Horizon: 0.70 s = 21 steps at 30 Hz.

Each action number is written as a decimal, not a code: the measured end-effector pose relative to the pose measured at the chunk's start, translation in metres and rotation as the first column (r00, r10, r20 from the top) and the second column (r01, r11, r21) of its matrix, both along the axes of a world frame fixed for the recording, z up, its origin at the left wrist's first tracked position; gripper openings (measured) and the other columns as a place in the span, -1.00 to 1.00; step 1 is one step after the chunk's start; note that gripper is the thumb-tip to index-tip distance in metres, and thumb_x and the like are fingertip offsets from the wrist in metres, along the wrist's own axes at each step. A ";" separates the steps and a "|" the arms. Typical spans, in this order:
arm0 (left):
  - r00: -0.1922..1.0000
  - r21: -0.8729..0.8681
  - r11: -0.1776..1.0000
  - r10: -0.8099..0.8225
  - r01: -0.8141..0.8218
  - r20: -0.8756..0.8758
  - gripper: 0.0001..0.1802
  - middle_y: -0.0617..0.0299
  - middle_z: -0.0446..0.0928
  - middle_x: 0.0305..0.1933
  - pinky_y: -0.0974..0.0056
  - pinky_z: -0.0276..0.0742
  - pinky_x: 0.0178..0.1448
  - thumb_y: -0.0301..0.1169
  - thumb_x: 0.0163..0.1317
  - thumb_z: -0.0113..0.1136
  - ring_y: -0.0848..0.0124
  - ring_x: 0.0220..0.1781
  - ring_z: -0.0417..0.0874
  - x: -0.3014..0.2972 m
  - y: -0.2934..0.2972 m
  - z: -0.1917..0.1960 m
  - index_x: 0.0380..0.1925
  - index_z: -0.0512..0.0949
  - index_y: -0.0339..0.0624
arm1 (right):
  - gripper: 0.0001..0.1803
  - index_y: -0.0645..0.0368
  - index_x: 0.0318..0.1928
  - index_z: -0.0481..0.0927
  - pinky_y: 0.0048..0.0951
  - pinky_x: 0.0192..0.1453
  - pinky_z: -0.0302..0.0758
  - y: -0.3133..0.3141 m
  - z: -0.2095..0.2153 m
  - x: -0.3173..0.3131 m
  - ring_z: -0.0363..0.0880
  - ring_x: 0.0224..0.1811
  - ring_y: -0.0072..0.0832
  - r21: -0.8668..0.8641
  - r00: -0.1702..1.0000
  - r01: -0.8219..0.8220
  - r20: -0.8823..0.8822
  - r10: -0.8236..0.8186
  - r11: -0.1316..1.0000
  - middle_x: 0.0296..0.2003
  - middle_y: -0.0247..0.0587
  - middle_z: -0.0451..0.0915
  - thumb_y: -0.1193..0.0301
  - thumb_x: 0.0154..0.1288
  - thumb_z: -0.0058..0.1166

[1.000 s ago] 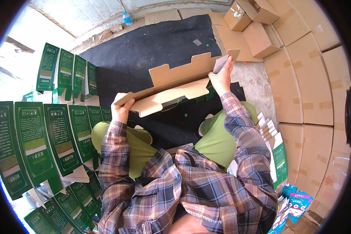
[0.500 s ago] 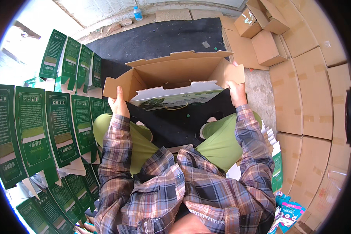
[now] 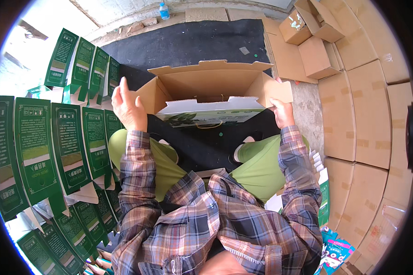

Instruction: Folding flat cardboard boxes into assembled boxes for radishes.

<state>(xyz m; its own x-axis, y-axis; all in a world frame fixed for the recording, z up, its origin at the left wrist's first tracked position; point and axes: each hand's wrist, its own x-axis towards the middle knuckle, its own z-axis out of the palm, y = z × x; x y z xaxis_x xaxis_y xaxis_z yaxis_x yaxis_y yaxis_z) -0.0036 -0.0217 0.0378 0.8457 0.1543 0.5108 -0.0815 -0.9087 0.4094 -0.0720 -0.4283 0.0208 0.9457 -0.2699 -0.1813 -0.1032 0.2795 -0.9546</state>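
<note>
An open cardboard carton (image 3: 211, 117) stands upright on the dark mat in front of me, its long flaps raised. Outside it is white with a green printed picture and a cord handle; inside it is bare brown. My right hand (image 3: 282, 112) pinches the right end flap (image 3: 279, 90) between thumb and fingers. Beside the carton's left end, my left hand (image 3: 129, 108) is open, its fingers stretched upward and the palm over the left flap. Whether that palm touches the flap I cannot tell.
Rows of green printed boxes (image 3: 36, 146) stand at my left. Large sealed brown cartons (image 3: 337, 110) are stacked along the right, with small open boxes (image 3: 314, 57) at the far right. A blue bottle (image 3: 164, 11) stands beyond the black mat (image 3: 192, 41).
My left hand has let go of the left flap and spread its fingers, moving slightly outward. My right hand still grips the right flap, a little lower.
</note>
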 end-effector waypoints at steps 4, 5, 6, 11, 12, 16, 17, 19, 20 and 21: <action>0.994 0.356 0.928 -0.106 0.111 -0.033 -0.18 0.19 0.18 0.33 0.11 0.09 0.40 -0.63 -0.08 0.23 0.13 0.37 0.15 0.006 -0.020 0.008 0.27 0.25 0.05 | -0.21 0.07 0.38 0.08 -0.32 0.11 0.50 -0.003 -0.003 -0.004 0.40 0.18 -0.42 0.031 0.999 0.018 -0.041 -0.016 0.999 0.22 -0.20 0.31 0.70 0.07 -0.15; 0.977 0.230 0.950 -0.202 0.211 -0.061 -0.17 0.16 0.18 0.34 0.09 0.08 0.41 -0.61 -0.09 0.27 0.10 0.38 0.14 0.004 -0.029 0.011 0.26 0.26 0.04 | -0.22 0.08 0.38 0.07 -0.35 0.10 0.50 -0.003 -0.003 -0.005 0.43 0.12 -0.43 0.032 0.999 0.006 -0.037 -0.005 0.999 0.18 -0.20 0.34 0.69 0.09 -0.14; 0.955 0.192 0.936 -0.287 0.295 -0.070 -0.17 0.16 0.18 0.34 0.10 0.08 0.42 -0.59 -0.11 0.29 0.10 0.39 0.13 0.005 -0.033 0.015 0.26 0.26 0.03 | -0.23 0.08 0.39 0.06 -0.37 0.09 0.50 -0.003 -0.003 -0.006 0.47 0.07 -0.45 0.033 0.999 -0.005 -0.033 0.006 0.999 0.14 -0.20 0.38 0.68 0.12 -0.14; 0.837 0.162 0.821 -0.539 0.548 -0.097 -0.47 0.25 0.48 -0.06 0.02 0.12 0.36 -0.48 -0.07 0.32 0.21 0.14 0.42 0.012 -0.034 0.003 0.00 0.51 0.01 | -0.32 0.17 0.31 0.17 -0.28 -0.01 0.56 -0.008 -0.004 -0.010 0.50 0.03 -0.41 0.148 0.999 0.021 -0.044 -0.014 0.989 0.05 -0.20 0.44 0.69 0.11 -0.11; 0.801 0.170 0.784 -0.594 0.597 -0.073 -0.69 0.27 0.47 -0.30 0.11 0.26 0.25 -0.49 -0.06 0.30 0.25 -0.11 0.50 0.012 -0.031 -0.002 -0.23 0.61 -0.01 | -0.37 0.21 0.26 0.24 -0.24 -0.04 0.58 -0.010 -0.006 -0.011 0.51 0.01 -0.39 0.168 0.997 0.050 -0.058 -0.041 0.985 0.01 -0.20 0.46 0.69 0.12 -0.10; 0.726 -0.027 0.750 -0.647 0.660 -0.231 -0.74 0.27 0.44 -0.39 0.16 0.37 0.02 -0.51 -0.12 0.31 0.26 -0.22 0.48 0.007 -0.027 -0.012 -0.33 0.63 -0.03 | -0.29 0.12 0.33 0.18 -0.26 0.01 0.54 -0.027 -0.019 -0.014 0.46 0.08 -0.45 0.136 0.990 0.020 -0.142 -0.001 0.990 0.14 -0.22 0.39 0.69 0.11 -0.11; 0.723 -0.029 0.747 -0.651 0.664 -0.231 -0.74 0.27 0.44 -0.39 0.16 0.37 0.02 -0.51 -0.12 0.31 0.26 -0.22 0.48 0.007 -0.029 -0.011 -0.33 0.63 -0.03 | -0.30 0.14 0.32 0.19 -0.27 -0.01 0.55 -0.031 -0.025 -0.015 0.47 0.07 -0.47 0.142 0.982 0.041 -0.187 -0.014 0.989 0.13 -0.23 0.40 0.68 0.12 -0.07; 0.703 0.093 0.720 -0.629 0.688 -0.333 -0.71 0.27 0.45 -0.36 0.14 0.36 0.06 -0.52 -0.14 0.32 0.26 -0.17 0.47 0.004 -0.029 -0.009 -0.31 0.64 -0.01 | -0.31 0.17 0.31 0.19 -0.29 -0.04 0.55 -0.033 -0.028 -0.016 0.48 0.05 -0.50 0.148 0.972 0.058 -0.234 -0.022 0.987 0.13 -0.24 0.40 0.67 0.12 -0.02; 0.696 0.127 0.709 -0.613 0.693 -0.374 -0.68 0.27 0.47 -0.33 0.13 0.31 0.14 -0.49 -0.14 0.33 0.27 -0.11 0.47 0.005 -0.027 -0.010 -0.28 0.64 0.00 | -0.32 0.20 0.31 0.19 -0.32 0.03 0.51 -0.030 -0.026 -0.015 0.44 0.10 -0.49 0.104 0.966 0.040 -0.257 -0.012 0.994 0.16 -0.23 0.38 0.63 0.14 0.01; 0.699 0.127 0.713 -0.609 0.690 -0.376 -0.68 0.27 0.47 -0.33 0.13 0.31 0.14 -0.49 -0.14 0.33 0.27 -0.11 0.47 0.004 -0.026 -0.011 -0.28 0.64 0.00 | -0.33 0.23 0.31 0.18 -0.35 0.10 0.47 -0.027 -0.023 -0.015 0.40 0.15 -0.49 0.060 0.960 0.022 -0.280 -0.004 0.998 0.19 -0.23 0.36 0.60 0.16 0.05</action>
